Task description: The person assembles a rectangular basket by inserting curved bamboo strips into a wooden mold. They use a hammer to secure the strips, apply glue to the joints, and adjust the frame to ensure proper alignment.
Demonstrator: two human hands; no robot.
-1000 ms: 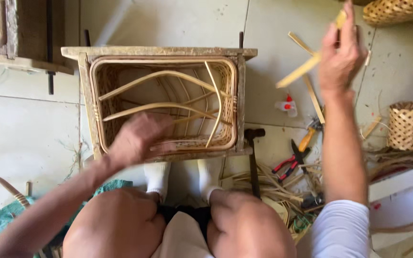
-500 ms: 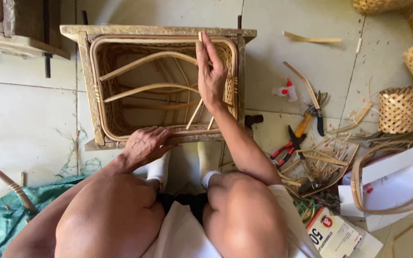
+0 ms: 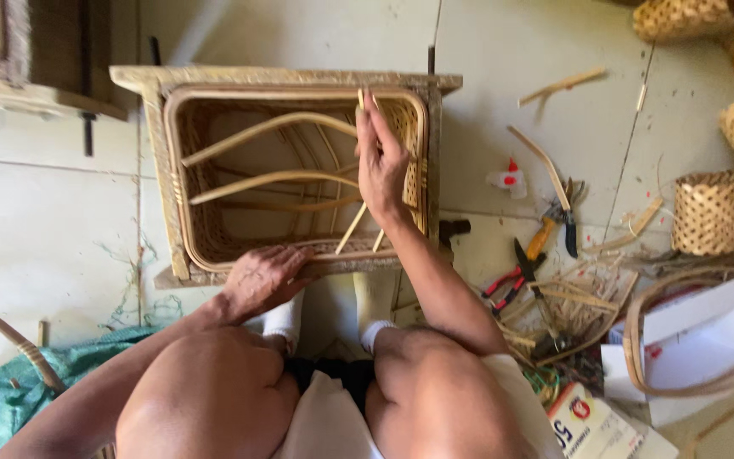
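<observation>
Now right hand (image 3: 381, 161) pinching cane strip (image 3: 352, 228), long axis near-to-far, left hand (image 3: 263, 276) steadying frame (image 3: 299, 81)

Pale tiled floor (image 3: 537, 42) lies in soft daylight, littered with cane scraps, woven baskets (image 3: 708, 212) at the right edge, green cloth (image 3: 10, 387) lower left.
</observation>
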